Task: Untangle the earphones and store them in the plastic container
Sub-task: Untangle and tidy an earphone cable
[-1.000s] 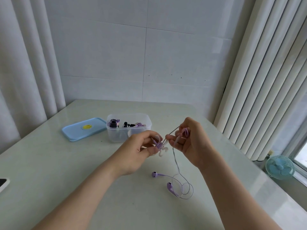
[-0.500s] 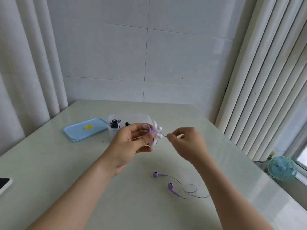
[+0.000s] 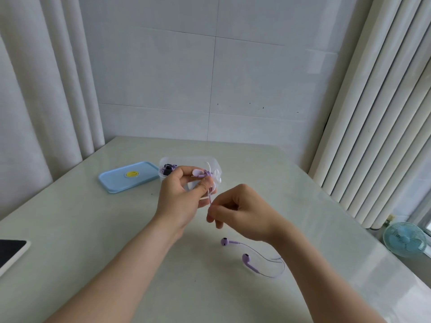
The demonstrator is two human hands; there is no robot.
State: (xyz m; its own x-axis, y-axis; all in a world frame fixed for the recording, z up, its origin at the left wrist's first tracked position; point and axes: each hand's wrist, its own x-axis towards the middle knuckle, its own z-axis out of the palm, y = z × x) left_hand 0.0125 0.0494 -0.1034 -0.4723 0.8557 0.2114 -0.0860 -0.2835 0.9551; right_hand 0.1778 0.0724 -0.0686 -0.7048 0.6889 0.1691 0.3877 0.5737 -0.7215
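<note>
Head view: untangling step; left hand (image 3: 179, 201) grips the tangle (image 3: 204, 174), right hand (image 3: 242, 213) pinches its cord (image 3: 210, 198); next, draw cord free.

We're in a home, by the look of it: white curtains (image 3: 46, 89) flank a pale tiled wall (image 3: 210, 78), a glossy table (image 3: 93, 229) fills the corner, and a small blue fan (image 3: 404, 238) sits low at the right.

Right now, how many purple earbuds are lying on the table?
2. One earbud lies near the right hand; the second earbud lies nearer the camera, to its right. More may be hidden in the container or the left hand.
</note>
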